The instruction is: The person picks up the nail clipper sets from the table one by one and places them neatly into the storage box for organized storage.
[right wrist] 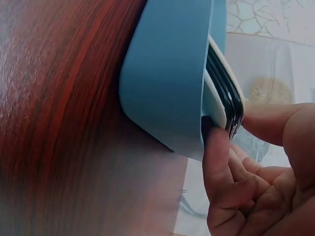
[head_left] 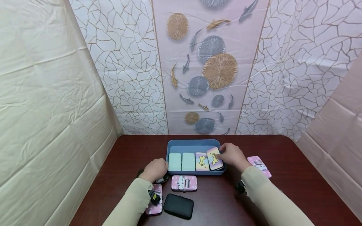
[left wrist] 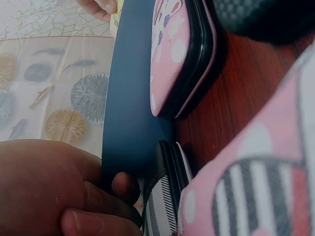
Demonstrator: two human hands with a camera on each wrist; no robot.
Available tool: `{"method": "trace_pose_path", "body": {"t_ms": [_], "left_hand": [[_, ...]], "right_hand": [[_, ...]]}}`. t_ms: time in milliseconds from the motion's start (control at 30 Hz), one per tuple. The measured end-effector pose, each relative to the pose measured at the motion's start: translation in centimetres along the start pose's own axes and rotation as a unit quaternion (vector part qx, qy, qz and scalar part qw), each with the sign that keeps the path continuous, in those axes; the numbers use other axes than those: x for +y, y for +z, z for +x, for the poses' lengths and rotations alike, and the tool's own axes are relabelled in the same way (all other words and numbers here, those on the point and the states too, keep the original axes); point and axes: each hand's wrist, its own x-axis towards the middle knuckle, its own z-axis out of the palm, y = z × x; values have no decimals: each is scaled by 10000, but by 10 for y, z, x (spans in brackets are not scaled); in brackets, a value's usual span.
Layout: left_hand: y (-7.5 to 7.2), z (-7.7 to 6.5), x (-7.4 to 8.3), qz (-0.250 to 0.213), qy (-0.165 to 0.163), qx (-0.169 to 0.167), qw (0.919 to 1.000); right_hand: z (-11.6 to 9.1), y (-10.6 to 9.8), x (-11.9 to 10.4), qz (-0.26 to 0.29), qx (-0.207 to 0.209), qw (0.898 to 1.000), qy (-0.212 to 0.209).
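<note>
My right hand (head_left: 233, 155) pinches a flat zip case with a yellow giraffe print (head_left: 213, 156) between thumb and fingers. This case (right wrist: 225, 88) leans tilted at the right end of a blue tray (head_left: 193, 173), partly inside its wall. Left of it in the tray lie a second giraffe case (head_left: 202, 161) and two mint-green cases (head_left: 188, 162). At the tray's left end, my left hand (head_left: 155, 169) holds the wall with curled fingers; the exact grip is partly hidden. Beneath that hand is a dark case (head_left: 162, 179), mostly covered.
In front of the tray lie a pink cartoon case (head_left: 184, 183) and a black case (head_left: 178, 206). Another pink case (head_left: 155, 208) is partly under the left wrist. A further pink case (head_left: 259, 166) lies beyond the right forearm. Patterned cloth hangs behind the dark red table (head_left: 135, 147).
</note>
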Motion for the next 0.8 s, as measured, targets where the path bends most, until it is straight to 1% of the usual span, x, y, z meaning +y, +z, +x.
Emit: {"method": "trace_pose_path", "body": {"t_ms": [67,133,267,400,600,800], "left_hand": [[1,0,0,10,-15,-14,10000],[1,1,-1,38,-13,-1,10000],[0,-1,0,60,-35,11,10000],[0,-2,1,45,-5,15,10000],[0,-3,2,24,30,16,10000],[1,-1,2,38,-20,8,10000]], "right_hand": [[1,1,2,140,-2,9999,96],[1,1,2,189,-11,9998,105],[0,2,-1,128,-20,9999,54],[-3,1,-2,-41,-37,10000,29],[-6,-1,-9,-541,-141,9984,-90],[-5,3,-23,-1223,-236,9922,22]]}}
